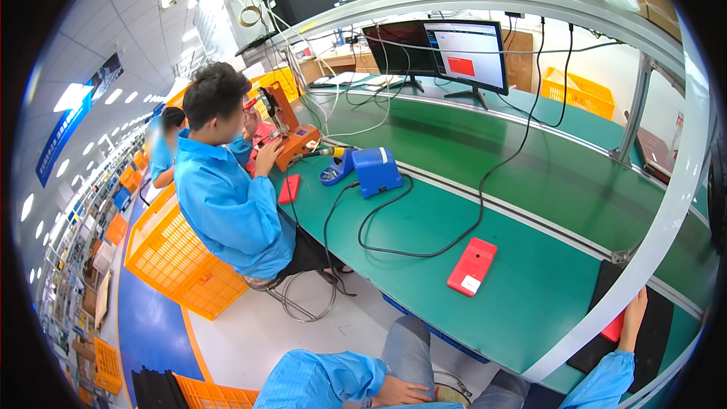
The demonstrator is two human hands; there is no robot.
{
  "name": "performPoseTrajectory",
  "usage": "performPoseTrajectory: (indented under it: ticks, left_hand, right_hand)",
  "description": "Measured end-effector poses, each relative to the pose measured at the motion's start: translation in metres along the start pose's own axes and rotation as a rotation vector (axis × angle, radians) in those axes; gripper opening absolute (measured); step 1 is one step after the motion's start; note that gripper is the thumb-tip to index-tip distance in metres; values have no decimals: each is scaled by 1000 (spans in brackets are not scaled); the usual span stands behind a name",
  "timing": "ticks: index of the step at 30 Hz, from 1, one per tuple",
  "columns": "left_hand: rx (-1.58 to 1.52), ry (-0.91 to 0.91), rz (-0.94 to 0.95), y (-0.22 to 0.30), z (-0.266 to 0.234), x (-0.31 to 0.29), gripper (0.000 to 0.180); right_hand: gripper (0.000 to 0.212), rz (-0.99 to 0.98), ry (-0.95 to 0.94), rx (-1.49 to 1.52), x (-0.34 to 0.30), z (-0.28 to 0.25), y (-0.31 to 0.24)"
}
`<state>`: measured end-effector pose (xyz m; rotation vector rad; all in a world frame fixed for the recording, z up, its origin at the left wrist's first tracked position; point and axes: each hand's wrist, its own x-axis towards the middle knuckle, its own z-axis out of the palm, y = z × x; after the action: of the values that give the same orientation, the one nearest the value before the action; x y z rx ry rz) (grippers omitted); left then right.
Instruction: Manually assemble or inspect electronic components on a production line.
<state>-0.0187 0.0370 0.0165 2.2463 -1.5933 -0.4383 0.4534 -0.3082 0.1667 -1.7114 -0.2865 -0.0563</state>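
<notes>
My left hand (401, 391) lies on my thigh, fingers stretched out, holding nothing. Over at the far right, my right hand (633, 320) is at the side of a red flat case (614, 327), its fingers along the edge and seemingly gripping it. That case rests on a black mat (653, 333), and a pale curved strip (598, 318) in front hides part of it. Another red flat case (473, 266), with a white label and a small dark hole, lies on the green bench (409, 273) between my hands.
A blue soldering station (377, 172) stands on the bench, its black cable (454, 246) looping across. At left, a co-worker in blue (227, 189) sits at an orange press (299, 144), near a red case (288, 189). Orange crates (182, 257) stand behind them; monitors (466, 53) stand at the back.
</notes>
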Motion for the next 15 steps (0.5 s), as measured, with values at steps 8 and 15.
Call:
performPoseTrajectory:
  ticks: [8,15]
  left_hand:
    - [-17,11,-6,2,-6,1,125]
    - [21,8,-4,2,-5,0,119]
  right_hand:
    - [40,-6,16,21,2,-2,3]
    - [40,-8,8,24,1,-1,2]
